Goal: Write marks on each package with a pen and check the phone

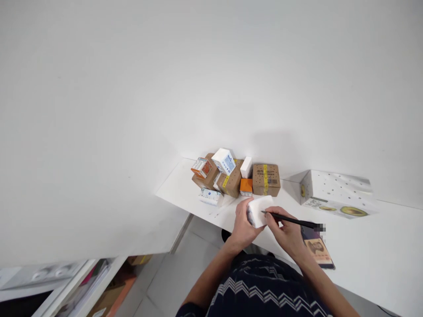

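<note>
My left hand (243,226) is closed around a small white box (259,210) with dark print on its left side, a plain white face turned up. In my right hand (284,230) is a long, slim black pen (291,218), gripped close to its tip. That tip points at the box's white face; whether it touches, I cannot tell. Just beyond my hands stand an orange box (246,187) and a white box (246,167). A booklet or card with a portrait (319,253) lies partly under my right wrist.
Cardboard boxes (266,179) line the wall, some bearing smaller cartons such as a white and blue box (224,161) and an orange-white box (201,167). A tissue pack (210,197) lies in front. Rightward stands a large avocado-printed box (340,189) on the white table (373,251).
</note>
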Motion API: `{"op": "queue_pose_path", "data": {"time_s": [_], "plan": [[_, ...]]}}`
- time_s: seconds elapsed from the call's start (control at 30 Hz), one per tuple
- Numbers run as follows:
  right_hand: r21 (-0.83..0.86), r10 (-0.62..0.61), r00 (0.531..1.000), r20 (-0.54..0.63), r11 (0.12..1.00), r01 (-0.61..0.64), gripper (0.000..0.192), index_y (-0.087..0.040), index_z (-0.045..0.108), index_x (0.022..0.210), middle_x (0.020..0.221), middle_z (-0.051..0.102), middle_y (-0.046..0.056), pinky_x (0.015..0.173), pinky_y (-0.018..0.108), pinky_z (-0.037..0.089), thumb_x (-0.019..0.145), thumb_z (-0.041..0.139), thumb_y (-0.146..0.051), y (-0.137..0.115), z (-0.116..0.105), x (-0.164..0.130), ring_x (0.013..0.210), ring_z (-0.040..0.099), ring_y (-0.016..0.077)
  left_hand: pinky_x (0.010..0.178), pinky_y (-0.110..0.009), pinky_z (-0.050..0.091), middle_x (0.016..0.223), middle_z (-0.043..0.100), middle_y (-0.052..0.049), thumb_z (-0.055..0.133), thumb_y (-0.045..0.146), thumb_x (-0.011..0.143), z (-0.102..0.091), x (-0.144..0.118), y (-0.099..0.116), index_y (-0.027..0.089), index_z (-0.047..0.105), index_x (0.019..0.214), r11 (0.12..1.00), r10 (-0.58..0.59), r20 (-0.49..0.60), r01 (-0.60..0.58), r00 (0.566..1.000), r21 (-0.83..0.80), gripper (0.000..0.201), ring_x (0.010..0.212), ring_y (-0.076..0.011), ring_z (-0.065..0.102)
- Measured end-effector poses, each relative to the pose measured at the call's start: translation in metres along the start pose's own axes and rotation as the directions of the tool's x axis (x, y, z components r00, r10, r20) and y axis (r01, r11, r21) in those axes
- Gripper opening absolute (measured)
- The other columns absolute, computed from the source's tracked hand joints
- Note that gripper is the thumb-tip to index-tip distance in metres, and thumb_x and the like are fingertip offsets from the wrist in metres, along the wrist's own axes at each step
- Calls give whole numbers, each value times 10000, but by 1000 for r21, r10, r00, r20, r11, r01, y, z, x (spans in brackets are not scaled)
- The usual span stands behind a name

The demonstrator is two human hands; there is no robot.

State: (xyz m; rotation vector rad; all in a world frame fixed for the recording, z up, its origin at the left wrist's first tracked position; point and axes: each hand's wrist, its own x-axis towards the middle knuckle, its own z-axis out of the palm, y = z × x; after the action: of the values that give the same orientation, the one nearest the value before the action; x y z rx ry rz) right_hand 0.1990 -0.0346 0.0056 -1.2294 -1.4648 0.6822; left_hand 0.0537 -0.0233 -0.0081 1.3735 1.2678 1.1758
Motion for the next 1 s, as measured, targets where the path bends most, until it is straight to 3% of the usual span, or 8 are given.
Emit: {"op": "queue_pose_path", "data": {"time_s": [0.2,0.5,0.67,0.77,0.83,0.87,1.0], "plan": [[-15,15,997,74,1000,-13,101,-202,633,835,707,647,27,420,215,438,846,543,-245,-3,-2,-1,547,536,131,1070,-474,340,1226,567,-91,817,270,598,-1,-3,-2,261,569,1200,998,50,-13,-49,999,34,651,1188,-317,487],[15,-14,996,87,1000,13,96,-201,634,825,718,653,29,464,233,451,846,546,-235,-5,-1,-1,556,548,133,1058,-481,350,1259,531,-110,788,265,647,-3,-6,0,260,501,1247,986,87,31,-91,996,143,665,1205,-322,472],[227,162,983,-86,964,-139,140,-207,594,829,609,581,-15,479,246,444,877,553,-332,4,-4,-3,521,537,130,1059,-448,354,1252,546,-91,822,260,606,-4,-7,-1,259,518,1239,999,25,-5,-25,1000,29,702,1216,-310,472],[277,340,930,-137,915,-293,258,-203,549,871,619,579,-14,484,253,440,940,437,-425,32,-10,1,526,544,132,1020,-417,384,1231,558,-81,819,250,615,-7,-6,0,261,521,1225,999,24,-41,-23,999,33,679,1169,-284,509],[112,484,871,-87,873,-475,342,-193,530,908,755,651,33,523,261,470,972,316,-452,63,-13,5,593,599,139,1013,-409,386,1233,557,-80,823,243,609,-9,-5,0,261,520,1218,999,27,-77,-24,997,45,681,1166,-279,511],[-75,571,821,-3,818,-570,370,-194,529,934,799,668,35,565,256,490,985,263,-446,81,-15,6,624,618,131,1014,-407,384,1238,554,-80,823,238,605,-10,-5,0,260,515,1219,998,28,-92,-23,995,52,688,1172,-277,508],[-361,758,633,156,640,-678,257,-156,569,745,590,631,6,502,265,467,925,516,-331,149,-14,-5,443,563,119,1016,-399,386,1265,534,-81,807,206,602,-11,-4,-1,253,470,1241,993,30,-105,-18,994,114,724,1200,-266,497]]}}
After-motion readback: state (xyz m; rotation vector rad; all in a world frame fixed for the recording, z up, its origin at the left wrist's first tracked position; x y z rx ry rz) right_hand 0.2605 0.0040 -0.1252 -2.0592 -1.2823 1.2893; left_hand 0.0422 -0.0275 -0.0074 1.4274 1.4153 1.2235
